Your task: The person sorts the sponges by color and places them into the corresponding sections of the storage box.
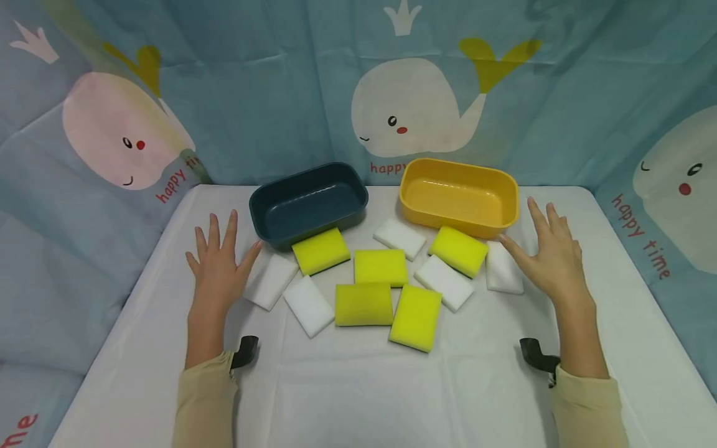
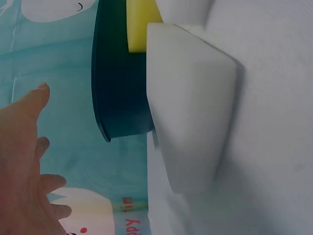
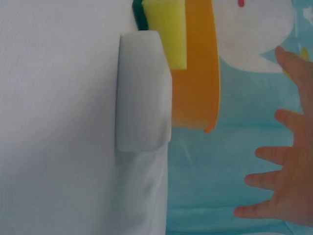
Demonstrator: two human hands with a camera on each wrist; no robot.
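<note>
My left hand [image 1: 217,274] is spread over the left side of the table, holding nothing, its thumb near a white sponge [image 1: 271,281] and the dark blue basin [image 1: 308,205]. On the other side my right hand [image 1: 551,261] also has its fingers spread and holds nothing; its thumb tip comes close to the yellow basin [image 1: 459,196] and the rightmost white sponge [image 1: 504,269]. Several yellow sponges [image 1: 364,305] with dark undersides and several white sponges [image 1: 309,306] lie mixed between the hands. In the left wrist view a white sponge [image 2: 190,98] stands out before the dark basin [image 2: 120,98].
Both basins stand at the back edge of the white-covered table [image 1: 358,392], with only bare interior showing. Behind and beside the table hangs a blue curtain [image 1: 269,112] printed with whales. Dark wrist mounts [image 1: 245,351] stick out from both sleeves.
</note>
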